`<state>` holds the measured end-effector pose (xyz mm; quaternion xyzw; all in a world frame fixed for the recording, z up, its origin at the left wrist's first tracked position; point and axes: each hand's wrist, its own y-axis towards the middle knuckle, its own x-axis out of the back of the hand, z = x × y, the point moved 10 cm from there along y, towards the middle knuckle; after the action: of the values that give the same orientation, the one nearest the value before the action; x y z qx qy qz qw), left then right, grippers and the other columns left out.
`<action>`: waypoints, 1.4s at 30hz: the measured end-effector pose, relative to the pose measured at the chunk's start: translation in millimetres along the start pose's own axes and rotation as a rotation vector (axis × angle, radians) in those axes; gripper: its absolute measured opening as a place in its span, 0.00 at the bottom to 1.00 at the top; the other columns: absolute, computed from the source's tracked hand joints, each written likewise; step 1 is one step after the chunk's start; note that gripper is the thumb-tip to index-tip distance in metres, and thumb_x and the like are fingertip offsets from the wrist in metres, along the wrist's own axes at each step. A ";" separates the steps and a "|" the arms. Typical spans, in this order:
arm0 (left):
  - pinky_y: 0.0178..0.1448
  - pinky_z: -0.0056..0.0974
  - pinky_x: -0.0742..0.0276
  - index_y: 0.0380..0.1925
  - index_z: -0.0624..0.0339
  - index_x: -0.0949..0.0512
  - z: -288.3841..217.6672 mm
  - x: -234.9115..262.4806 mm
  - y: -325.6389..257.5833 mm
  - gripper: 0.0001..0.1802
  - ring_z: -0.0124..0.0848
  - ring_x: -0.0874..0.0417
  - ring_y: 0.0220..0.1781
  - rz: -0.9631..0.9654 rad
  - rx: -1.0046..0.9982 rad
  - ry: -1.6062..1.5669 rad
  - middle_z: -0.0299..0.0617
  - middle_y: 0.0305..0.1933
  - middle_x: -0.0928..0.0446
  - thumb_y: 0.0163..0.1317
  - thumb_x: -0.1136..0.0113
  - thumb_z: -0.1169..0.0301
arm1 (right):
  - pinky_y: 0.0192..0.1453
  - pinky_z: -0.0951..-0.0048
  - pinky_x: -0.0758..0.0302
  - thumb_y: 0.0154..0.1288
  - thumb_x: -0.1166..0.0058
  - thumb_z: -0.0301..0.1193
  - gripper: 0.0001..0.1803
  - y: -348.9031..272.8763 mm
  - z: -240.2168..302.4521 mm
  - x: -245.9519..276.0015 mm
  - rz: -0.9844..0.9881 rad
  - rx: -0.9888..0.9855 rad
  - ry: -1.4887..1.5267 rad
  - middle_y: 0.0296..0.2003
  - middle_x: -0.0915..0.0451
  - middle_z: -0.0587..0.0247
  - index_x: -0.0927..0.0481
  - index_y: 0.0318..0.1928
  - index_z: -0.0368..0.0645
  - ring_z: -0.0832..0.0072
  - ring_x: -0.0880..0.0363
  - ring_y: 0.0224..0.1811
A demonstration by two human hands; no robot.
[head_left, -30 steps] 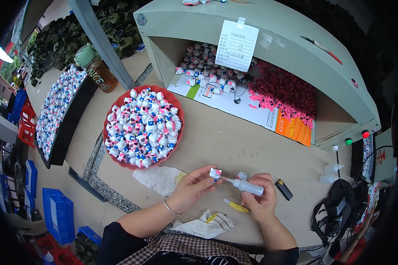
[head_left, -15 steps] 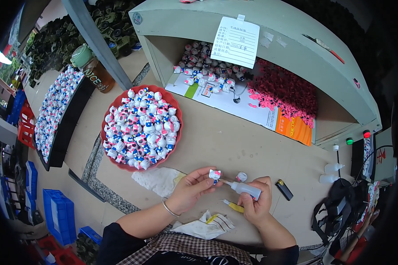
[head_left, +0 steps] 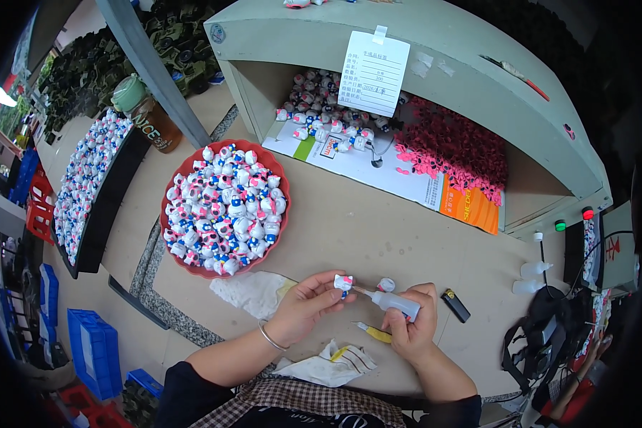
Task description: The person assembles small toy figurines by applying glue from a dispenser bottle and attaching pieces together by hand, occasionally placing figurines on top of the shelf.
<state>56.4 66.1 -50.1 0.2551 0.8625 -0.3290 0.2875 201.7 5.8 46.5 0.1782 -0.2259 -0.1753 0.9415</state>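
Beige table (head_left: pixel 349 221) bears 1 red bowl (head_left: pixel 272 160), 2 white cloths (head_left: pixel 250 294), 1 black lighter (head_left: pixel 455 305).

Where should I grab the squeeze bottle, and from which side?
Hold the squeeze bottle by its wide body, probably from the right, as the right hand does; its thin nozzle points left toward the figurine in the left hand.

A green-lidded bottle (head_left: pixel 157 127) stands near a grey post (head_left: pixel 153 71), a blue crate (head_left: pixel 94 354) lower left.
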 end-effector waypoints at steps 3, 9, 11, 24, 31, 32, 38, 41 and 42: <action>0.47 0.28 0.25 0.51 0.58 0.31 0.1 -1.4 -0.9 0.18 0.35 0.24 0.50 0.001 0.008 -0.011 0.45 0.51 0.28 0.59 0.49 0.77 | 0.17 0.83 0.33 0.60 0.56 0.22 0.08 -3.0 1.1 -7.2 0.132 0.081 -0.057 0.35 0.41 0.57 0.38 0.39 0.36 0.82 0.32 0.15; 0.47 0.28 0.25 0.50 0.58 0.31 -2.7 -0.6 -1.5 0.17 0.35 0.24 0.49 -0.010 -0.018 -0.010 0.44 0.50 0.27 0.59 0.49 0.78 | 0.17 0.83 0.34 0.60 0.55 0.24 0.08 -1.6 4.1 -5.7 0.126 0.106 -0.118 0.34 0.41 0.57 0.37 0.39 0.36 0.82 0.32 0.15; 0.47 0.28 0.25 0.50 0.58 0.31 -3.0 0.6 -1.4 0.18 0.34 0.24 0.49 -0.016 -0.033 -0.017 0.43 0.50 0.27 0.59 0.49 0.78 | 0.17 0.83 0.34 0.60 0.55 0.24 0.08 -2.7 3.0 -4.9 0.123 0.103 -0.112 0.34 0.41 0.57 0.37 0.38 0.36 0.82 0.32 0.16; 0.47 0.29 0.26 0.51 0.57 0.32 -4.0 -2.8 -2.2 0.18 0.32 0.24 0.48 -0.022 -0.057 0.083 0.39 0.48 0.27 0.59 0.49 0.78 | 0.26 0.77 0.33 0.54 0.47 0.23 0.11 -4.8 -9.0 -1.5 -0.002 -0.151 0.173 0.31 0.33 0.55 0.33 0.37 0.37 0.74 0.31 0.28; 0.47 0.29 0.26 0.52 0.56 0.32 -1.4 -3.1 -3.2 0.19 0.32 0.23 0.48 -0.027 -0.045 0.145 0.39 0.48 0.27 0.59 0.48 0.77 | 0.16 0.82 0.30 0.61 0.57 0.24 0.08 -1.9 0.7 -10.4 0.142 0.038 -0.011 0.35 0.41 0.57 0.39 0.38 0.34 0.80 0.32 0.16; 0.46 0.29 0.26 0.52 0.57 0.32 -1.1 -2.9 -3.1 0.19 0.32 0.23 0.48 -0.024 -0.051 0.150 0.39 0.48 0.27 0.59 0.48 0.77 | 0.16 0.83 0.31 0.61 0.57 0.24 0.08 -1.5 0.8 -10.4 0.129 0.033 0.002 0.35 0.41 0.57 0.39 0.38 0.34 0.80 0.31 0.16; 0.45 0.29 0.26 0.52 0.58 0.33 -2.2 -3.9 -2.4 0.19 0.31 0.23 0.47 -0.015 -0.072 0.198 0.40 0.47 0.27 0.59 0.48 0.78 | 0.31 0.74 0.33 0.53 0.45 0.24 0.13 -4.1 -5.1 -6.8 0.038 -0.025 0.016 0.30 0.31 0.57 0.32 0.38 0.37 0.69 0.32 0.31; 0.45 0.29 0.26 0.52 0.59 0.33 -2.4 -3.1 -1.5 0.20 0.31 0.23 0.47 -0.014 -0.086 0.204 0.40 0.47 0.27 0.59 0.48 0.78 | 0.31 0.73 0.33 0.52 0.44 0.24 0.13 -4.1 -4.2 -7.1 0.050 -0.021 0.003 0.30 0.30 0.57 0.32 0.37 0.37 0.68 0.33 0.31; 0.45 0.29 0.26 0.52 0.59 0.33 -1.8 -2.8 -1.4 0.20 0.31 0.23 0.47 -0.015 -0.085 0.203 0.40 0.47 0.27 0.59 0.48 0.78 | 0.31 0.73 0.33 0.51 0.44 0.24 0.14 -4.0 -3.3 -7.6 0.063 -0.019 -0.006 0.30 0.30 0.57 0.32 0.37 0.37 0.68 0.33 0.31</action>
<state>57.0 65.8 -46.5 0.2682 0.9023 -0.2668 0.2067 196.0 6.3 39.3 0.1613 -0.2327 -0.1484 0.9475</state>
